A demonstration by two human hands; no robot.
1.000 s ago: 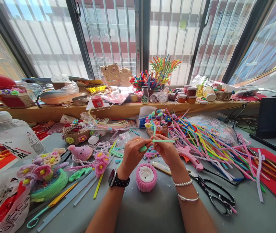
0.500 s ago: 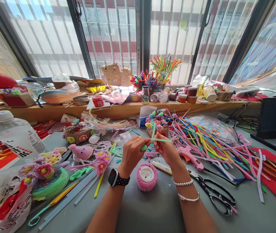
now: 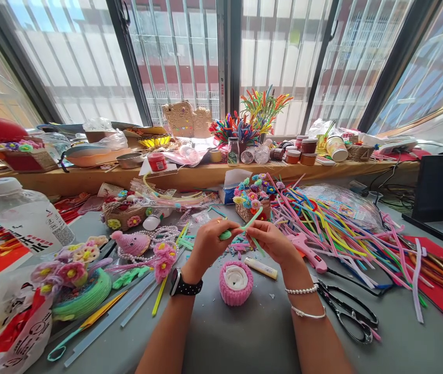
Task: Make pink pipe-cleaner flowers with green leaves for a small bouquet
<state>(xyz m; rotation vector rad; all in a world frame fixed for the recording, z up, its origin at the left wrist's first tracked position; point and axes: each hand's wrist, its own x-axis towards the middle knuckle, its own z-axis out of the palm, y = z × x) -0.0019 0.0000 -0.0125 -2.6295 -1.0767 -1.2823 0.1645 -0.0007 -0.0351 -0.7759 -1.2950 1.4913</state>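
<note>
Light green pipe cleaners meet between my two hands, their free ends sticking up and down past the fingertips. My left hand is closed around a bunched green part of them, which shows below its thumb. On the other side, my right hand pinches the pipe cleaners with thumb and forefinger. Below both hands, a round pink fuzzy pot with a white coiled inside stands on the grey table. Just behind it lies a small pale yellow tube or stick.
Black-handled scissors and a pink glue gun lie at the right, before a heap of coloured pipe cleaners. A green crescent with fuzzy flowers, clear glue sticks and a plastic bottle stand or lie left.
My right hand has turned and shifted slightly right. The pipe cleaner ends have swung: one now points up to the right, another downward. The pot stays put.
</note>
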